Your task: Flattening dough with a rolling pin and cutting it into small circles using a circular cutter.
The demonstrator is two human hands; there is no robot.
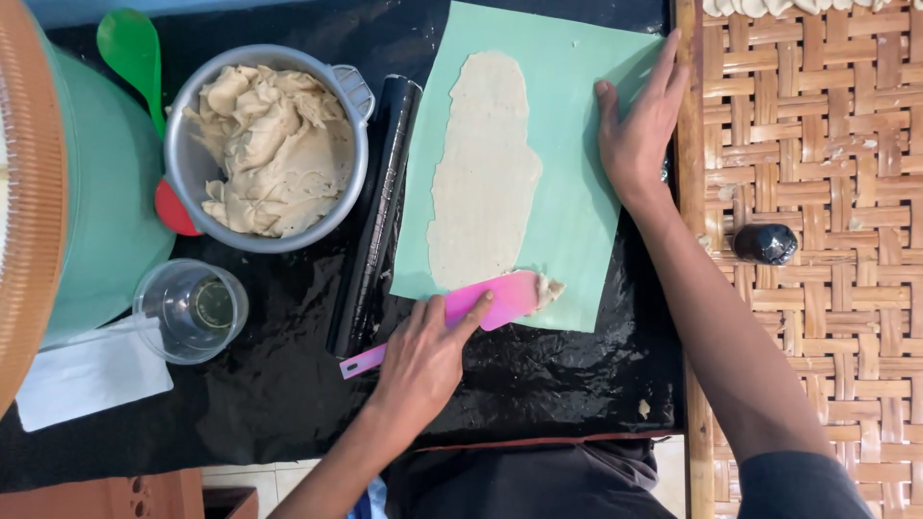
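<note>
A pale green sheet (577, 183) lies on black plastic, and a long strip of beige dough (484, 173) is spread thin down its middle. My left hand (428, 356) grips a pink plastic scraper (505, 298), whose blade rests at the near end of the dough with a lump gathered at its tip. My right hand (639, 125) lies flat with fingers spread on the sheet's right edge, pressing it down.
A metal pot (351, 101) full of dough stands to the left, with a black roller (378, 216) beside it. Nearer are a clear cup (189, 309), a green tub (106, 183), a green spoon (130, 48) and white paper (91, 375). A woven bamboo tray (817, 144) holding a small black object (765, 244) is on the right.
</note>
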